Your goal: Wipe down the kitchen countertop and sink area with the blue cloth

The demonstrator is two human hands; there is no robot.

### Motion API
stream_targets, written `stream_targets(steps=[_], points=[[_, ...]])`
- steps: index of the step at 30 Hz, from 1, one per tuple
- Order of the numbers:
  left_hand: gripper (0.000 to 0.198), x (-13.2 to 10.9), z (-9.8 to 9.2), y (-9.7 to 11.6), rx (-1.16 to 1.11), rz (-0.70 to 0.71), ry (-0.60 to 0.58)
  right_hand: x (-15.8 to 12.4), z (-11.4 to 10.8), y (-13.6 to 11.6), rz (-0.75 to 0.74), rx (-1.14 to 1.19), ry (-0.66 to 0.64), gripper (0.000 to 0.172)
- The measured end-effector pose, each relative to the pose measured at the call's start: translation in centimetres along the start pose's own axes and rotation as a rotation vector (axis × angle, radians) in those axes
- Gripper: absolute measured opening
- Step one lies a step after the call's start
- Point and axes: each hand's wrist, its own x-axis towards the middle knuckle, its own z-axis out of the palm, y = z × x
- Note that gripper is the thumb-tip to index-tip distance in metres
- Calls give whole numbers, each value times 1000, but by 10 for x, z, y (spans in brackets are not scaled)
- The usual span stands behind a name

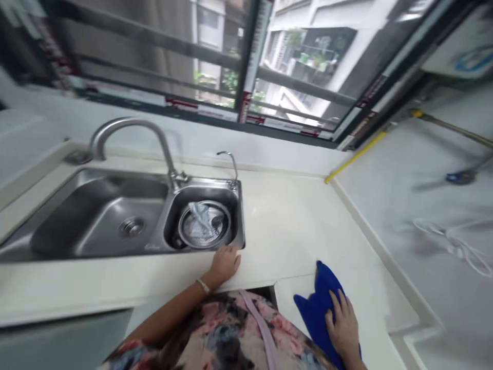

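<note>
My right hand (342, 324) lies on a blue cloth (321, 313) on the white countertop, at the lower right. Its fingers are stretched out over the fabric, slightly apart, and the hand and forearm cover part of it. At the front rim of the small sink basin (235, 216), my left hand (226, 263) rests with its fingers curled in; nothing shows in them. Inside that basin sits a round metal strainer basket (221, 237) with a crumpled pale cloth or plastic piece (201, 220) in it.
The large sink basin (96, 221) is to the left, under a tall curved faucet (131, 121). A thin small tap (233, 164) stands behind the small basin. A yellow pipe (354, 158) runs along the right wall, near a white cable (458, 244). A window frame (208, 110) spans the back.
</note>
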Motion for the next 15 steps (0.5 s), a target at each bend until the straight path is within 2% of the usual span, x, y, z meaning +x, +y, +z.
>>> stream_targets(steps=[3, 5, 9, 12, 15], points=[[36, 17, 17, 14, -110, 265, 68, 16, 8, 4, 201, 10, 65, 77], [38, 29, 29, 26, -224, 376, 98, 37, 13, 6, 325, -25, 94, 74], [34, 46, 41, 39, -319, 365, 101, 101, 21, 12, 576, -144, 152, 71], [31, 51, 48, 33, -323, 383, 163, 161, 25, 18, 680, -220, 200, 69], [32, 51, 63, 24, -311, 406, 224, 224, 27, 24, 735, -250, 213, 67]])
